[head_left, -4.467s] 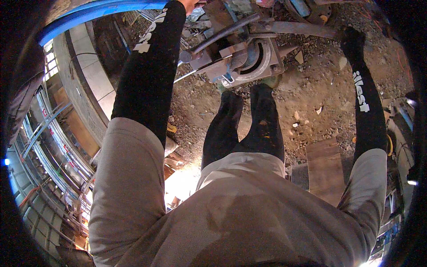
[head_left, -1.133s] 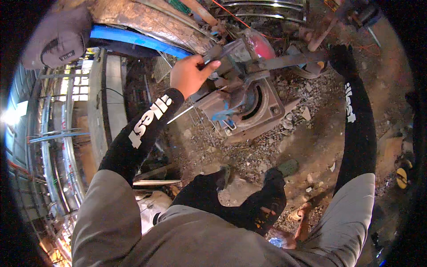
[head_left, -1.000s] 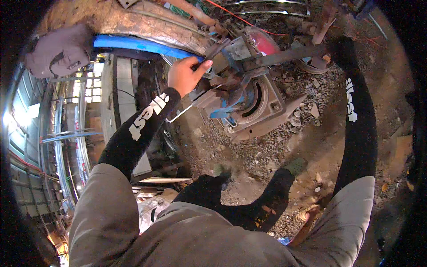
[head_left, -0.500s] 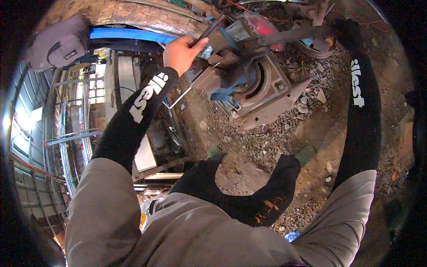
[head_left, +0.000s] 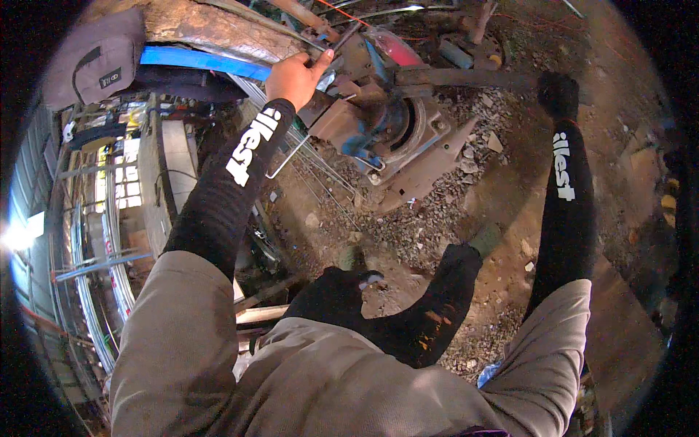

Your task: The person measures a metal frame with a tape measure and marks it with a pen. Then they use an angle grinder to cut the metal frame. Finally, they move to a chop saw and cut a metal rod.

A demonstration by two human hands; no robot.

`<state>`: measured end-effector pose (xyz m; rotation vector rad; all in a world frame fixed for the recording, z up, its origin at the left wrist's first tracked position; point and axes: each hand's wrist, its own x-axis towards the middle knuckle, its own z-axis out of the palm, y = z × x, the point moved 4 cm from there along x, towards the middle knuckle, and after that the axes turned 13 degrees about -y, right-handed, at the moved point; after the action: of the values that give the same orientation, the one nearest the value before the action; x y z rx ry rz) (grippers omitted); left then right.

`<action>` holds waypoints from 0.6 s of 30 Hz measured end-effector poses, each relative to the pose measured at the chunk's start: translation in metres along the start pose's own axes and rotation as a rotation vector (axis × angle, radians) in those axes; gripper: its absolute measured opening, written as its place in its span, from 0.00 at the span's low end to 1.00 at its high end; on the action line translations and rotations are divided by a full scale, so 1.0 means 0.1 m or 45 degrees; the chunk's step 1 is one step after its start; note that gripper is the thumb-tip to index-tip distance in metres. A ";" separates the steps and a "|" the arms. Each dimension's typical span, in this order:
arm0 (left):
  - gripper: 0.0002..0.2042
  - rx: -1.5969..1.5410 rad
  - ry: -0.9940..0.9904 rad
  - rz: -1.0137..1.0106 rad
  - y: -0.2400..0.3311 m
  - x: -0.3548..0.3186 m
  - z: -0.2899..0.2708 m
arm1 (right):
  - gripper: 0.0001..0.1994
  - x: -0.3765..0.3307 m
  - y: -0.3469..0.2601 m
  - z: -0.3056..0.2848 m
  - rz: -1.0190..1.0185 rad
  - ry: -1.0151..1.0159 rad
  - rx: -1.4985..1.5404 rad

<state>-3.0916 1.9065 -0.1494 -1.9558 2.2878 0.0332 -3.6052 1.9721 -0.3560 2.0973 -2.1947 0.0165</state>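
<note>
My bare left hand (head_left: 294, 80) is closed, thumb extended, on a short dark metal rod (head_left: 348, 33) at the left side of a rusty machine. My right hand (head_left: 558, 96), in a black glove, is wrapped round the end of a long, flat, dark metal lever (head_left: 473, 79). That lever runs leftward to the machine's upper part. The machine (head_left: 419, 138) is brown and blue metal, with a round ring on a square base plate. Beside my left wrist a thin bent pale rod (head_left: 291, 154) sticks out from it.
A blue beam (head_left: 204, 61) and a thick timber (head_left: 218, 33) lie at the far left, next to a grey bag (head_left: 98, 62). Racked metal lengths (head_left: 109, 247) stand on the left. Gravel and stone chips (head_left: 477, 146) surround the machine. Rusty scrap and a red object (head_left: 397, 47) are behind it.
My right hand has pulled the lever's outer end nearer to me, and the lever now lies flatter across the view. My left hand keeps its hold. The view has shifted slightly.
</note>
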 end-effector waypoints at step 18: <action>0.30 -0.165 0.064 0.306 0.15 0.03 0.04 | 0.07 -2.29 -0.68 -0.32 0.558 -0.228 -0.105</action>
<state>-3.1062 1.9064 -0.1545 -1.7429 2.6022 0.1616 -3.5255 2.1989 -0.3476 1.5928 -2.6645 -0.2304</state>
